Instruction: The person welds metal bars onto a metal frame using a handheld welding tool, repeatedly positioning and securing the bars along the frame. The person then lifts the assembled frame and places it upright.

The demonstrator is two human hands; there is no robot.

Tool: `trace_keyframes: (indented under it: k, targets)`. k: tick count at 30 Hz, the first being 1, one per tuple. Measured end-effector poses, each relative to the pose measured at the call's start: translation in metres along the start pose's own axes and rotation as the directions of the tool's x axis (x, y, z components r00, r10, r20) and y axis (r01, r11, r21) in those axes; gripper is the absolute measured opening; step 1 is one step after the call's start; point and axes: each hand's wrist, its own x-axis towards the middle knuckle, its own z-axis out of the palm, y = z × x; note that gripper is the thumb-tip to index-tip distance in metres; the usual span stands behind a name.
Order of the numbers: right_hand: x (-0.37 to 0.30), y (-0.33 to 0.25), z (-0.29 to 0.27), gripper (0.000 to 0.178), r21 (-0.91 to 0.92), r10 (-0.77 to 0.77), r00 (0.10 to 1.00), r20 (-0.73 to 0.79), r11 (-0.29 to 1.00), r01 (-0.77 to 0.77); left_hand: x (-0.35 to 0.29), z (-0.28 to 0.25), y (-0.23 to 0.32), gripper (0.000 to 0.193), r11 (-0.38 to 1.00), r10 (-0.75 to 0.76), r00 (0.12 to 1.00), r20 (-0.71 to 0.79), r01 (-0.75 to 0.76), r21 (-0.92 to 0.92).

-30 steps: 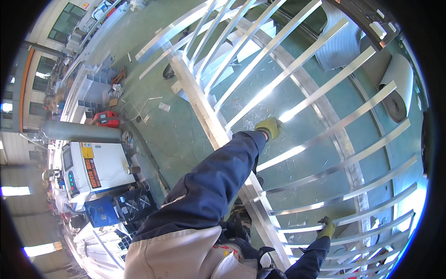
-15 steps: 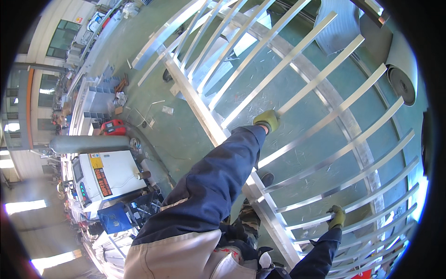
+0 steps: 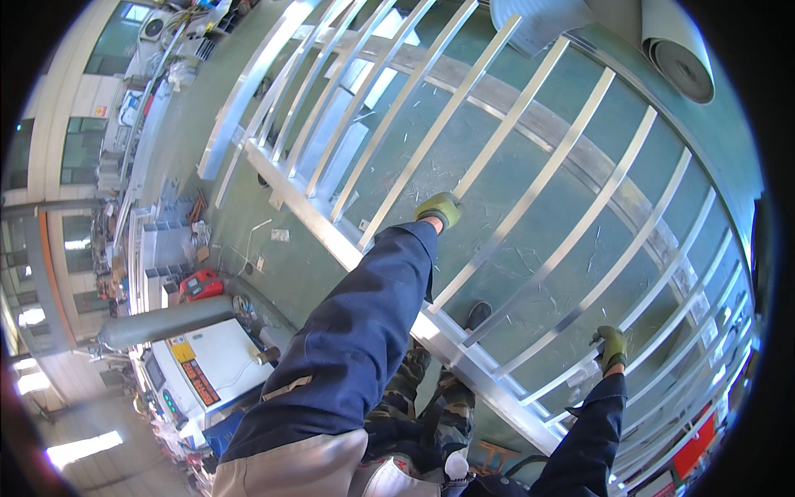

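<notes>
A large silver metal frame of several parallel bars, like a railing panel, stretches across the view, its bars joined to a long near rail point(image 3: 319, 225). My left hand point(image 3: 441, 209), in a yellow-green glove, is closed around one bar point(image 3: 517, 108) near the middle. Farther right, my gloved right hand point(image 3: 611, 346) is closed on another bar point(image 3: 654, 286), its thumb side showing. The fingers' undersides are hidden in both. My left arm reaches over the near rail, and my legs stand behind it, with one shoe point(image 3: 478, 315) showing beyond it.
A white machine point(image 3: 207, 364) and a grey gas cylinder point(image 3: 166, 321) stand at the left, with a red case point(image 3: 201, 284) beside them. A grey roll of sheet point(image 3: 679, 58) lies at the far right. A pale curved strip point(image 3: 538, 128) and scattered shavings show beneath the bars.
The view has turned, so the frame appears shifted left and more upright. Both hands keep to the same bars. More of my legs and one shoe now show.
</notes>
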Motion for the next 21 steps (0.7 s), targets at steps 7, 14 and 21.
trace_keyframes:
  k: [7,14,21]
  targets:
    - [0.085,0.058,-0.002,0.024,0.016,0.026,0.999,-0.031,1.0,-0.025,0.038,0.032,0.0,0.047,0.998,-0.028,1.0,-0.007,0.028,0.059]
    - [0.093,0.05,0.015,0.022,0.014,0.127,0.992,-0.009,0.992,-0.127,0.028,0.043,-0.011,0.05,0.995,-0.1,0.992,-0.077,0.102,0.018]
    - [0.107,0.088,0.016,0.026,0.023,0.096,0.993,-0.067,0.995,-0.094,0.035,0.055,-0.02,0.049,0.999,-0.037,0.998,-0.044,0.036,-0.027]
